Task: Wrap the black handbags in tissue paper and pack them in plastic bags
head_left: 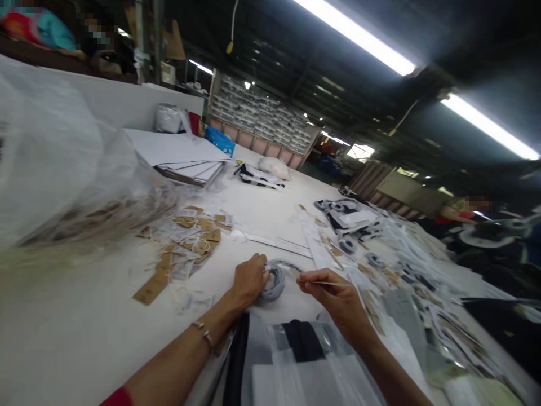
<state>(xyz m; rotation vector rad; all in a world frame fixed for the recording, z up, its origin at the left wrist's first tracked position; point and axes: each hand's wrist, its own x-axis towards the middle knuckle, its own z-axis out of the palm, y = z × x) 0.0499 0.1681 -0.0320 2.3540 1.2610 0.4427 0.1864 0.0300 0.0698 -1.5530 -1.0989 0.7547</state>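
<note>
On the white table, my left hand (251, 277) has its fingers closed on the edge of a small roll of grey strip (275, 285), which looks like a sticker roll. A loose length of the strip curves from the roll toward my right hand (328, 288). That hand is closed in a pinch at the strip's end, and a thin pale line crosses its fingers. Just below both hands lies a clear plastic bag (296, 369) with grey and black folded cloth showing through. Brown card tags (205, 230) with strings lie scattered to the left of my hands.
A stack of white sheets (181, 151) and a blue box (220, 141) stand farther back. Crumpled clear plastic (63, 152) fills the left side. More rolls, bagged cloth (350, 217) and loose plastic bags cover the right. Another person (459, 211) is at the far right.
</note>
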